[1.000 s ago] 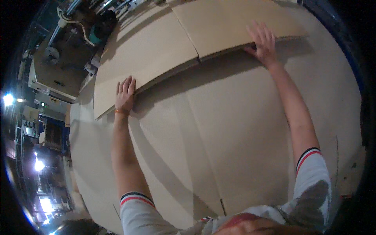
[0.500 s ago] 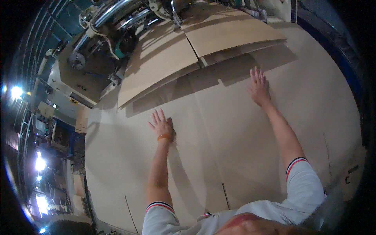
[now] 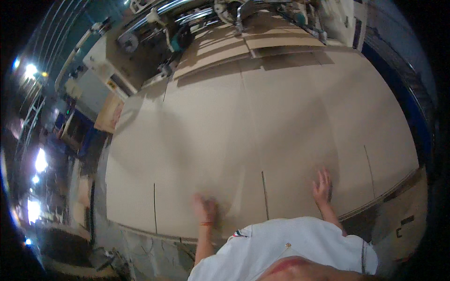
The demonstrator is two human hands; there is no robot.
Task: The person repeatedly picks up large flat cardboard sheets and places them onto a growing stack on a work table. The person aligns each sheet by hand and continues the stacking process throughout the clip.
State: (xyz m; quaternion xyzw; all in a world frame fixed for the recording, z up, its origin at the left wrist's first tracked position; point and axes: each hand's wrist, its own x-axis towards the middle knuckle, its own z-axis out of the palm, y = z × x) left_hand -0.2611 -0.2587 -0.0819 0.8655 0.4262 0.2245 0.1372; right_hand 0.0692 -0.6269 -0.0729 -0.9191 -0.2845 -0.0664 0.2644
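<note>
- Fingers of the right hand (image 3: 322,186) spread apart, flat on the big cardboard sheet (image 3: 262,117).
- Left hand (image 3: 205,209) rests nearby; its fingers are too blurry to tell.

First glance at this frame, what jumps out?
A big flat cardboard sheet fills the middle of the view, cut with short slots along its near edge. Both hands lie flat on it near that edge, the left hand blurred, the right hand with fingers spread. At the far end, more sheets sit under a machine.
</note>
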